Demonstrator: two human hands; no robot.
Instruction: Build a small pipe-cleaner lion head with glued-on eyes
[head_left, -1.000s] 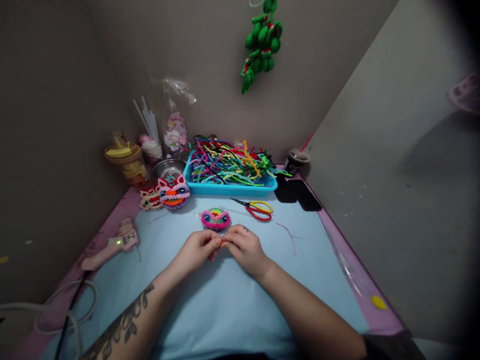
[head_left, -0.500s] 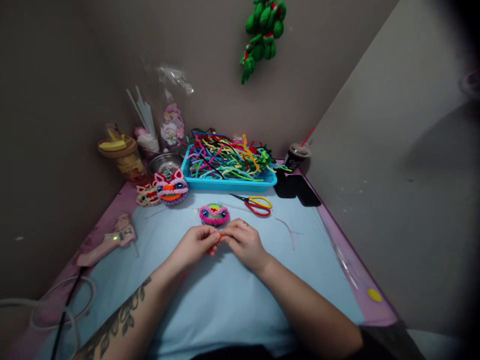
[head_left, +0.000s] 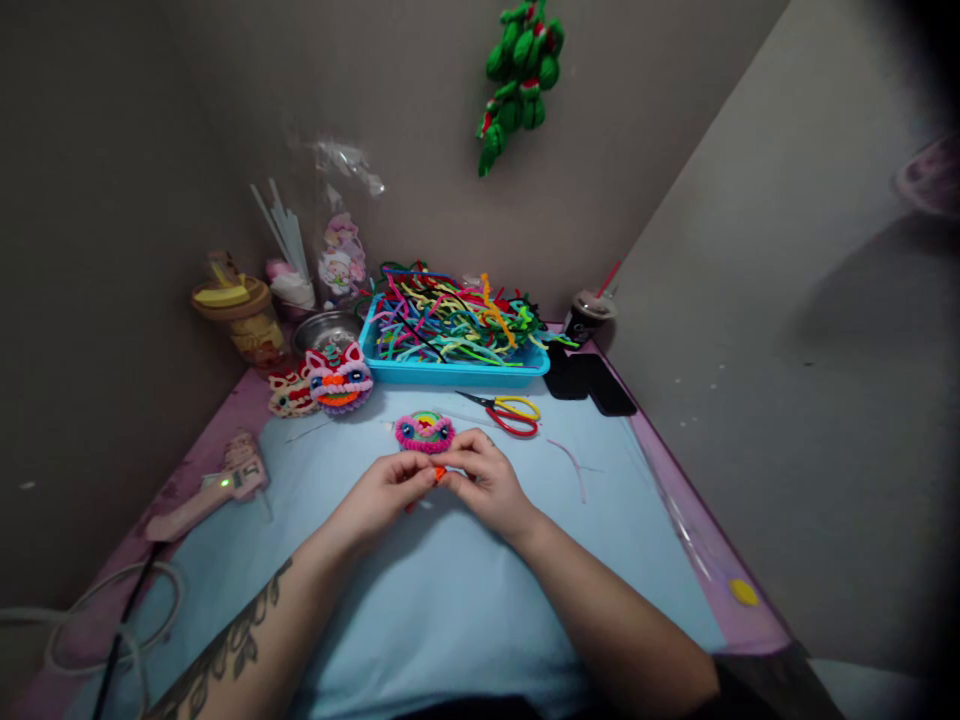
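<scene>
A small orange pipe cleaner piece [head_left: 439, 474] is pinched between the fingertips of my left hand [head_left: 394, 487] and my right hand [head_left: 487, 484]. Both hands meet over the middle of the light blue mat [head_left: 450, 600], and the fingers partly hide the piece. Just beyond them lies a pink lion-head piece [head_left: 424, 432] with two blue eyes and a green and yellow middle. Behind and to the right of it rest scissors [head_left: 510, 414] with one yellow and one red handle. A bent lilac pipe cleaner [head_left: 574, 462] lies right of my right hand.
A blue tray [head_left: 457, 374] heaped with coloured pipe cleaners stands at the back. Two fuzzy lion heads [head_left: 341, 378] sit left of it, near a metal bowl [head_left: 327, 328]. At left lies a pink glue gun [head_left: 214, 490] with a cable. Two dark phones [head_left: 611, 384] and a drink cup [head_left: 589, 315] are at right.
My right fingers have shifted a little on the orange pipe cleaner, so more of it shows between the hands. The whole view has moved slightly; the things on the table stay put.
</scene>
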